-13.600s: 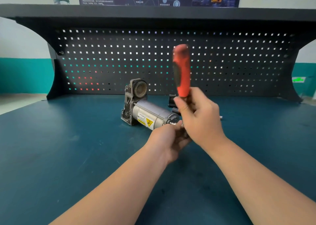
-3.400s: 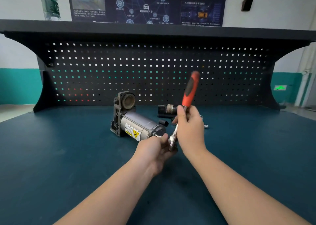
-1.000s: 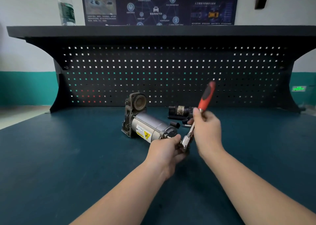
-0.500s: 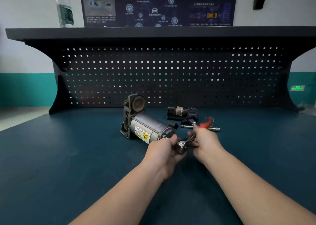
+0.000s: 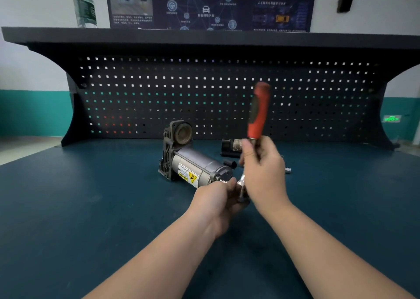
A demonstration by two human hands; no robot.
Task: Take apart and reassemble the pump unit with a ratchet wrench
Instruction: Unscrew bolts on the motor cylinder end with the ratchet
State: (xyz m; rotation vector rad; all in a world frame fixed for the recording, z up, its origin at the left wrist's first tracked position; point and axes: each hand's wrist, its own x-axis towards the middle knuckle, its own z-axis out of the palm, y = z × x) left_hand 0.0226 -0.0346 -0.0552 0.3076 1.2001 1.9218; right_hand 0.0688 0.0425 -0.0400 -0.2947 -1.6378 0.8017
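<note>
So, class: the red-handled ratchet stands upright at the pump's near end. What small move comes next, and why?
Probably swing the handle down again: the right hand grips the ratchet wrench raised, while the left hand steadies its head at the pump unit.

A dark teal workbench (image 5: 79, 207) fills the view. On it, near centre, lies the pump unit (image 5: 193, 162), its black bracket end toward ten o'clock. At one o'clock from it sit a small black cylindrical part (image 5: 231, 147) and a silver socket piece (image 5: 288, 169).

Dim, wide-angle warp, motion-blurred handle (image 5: 258, 110)
</note>
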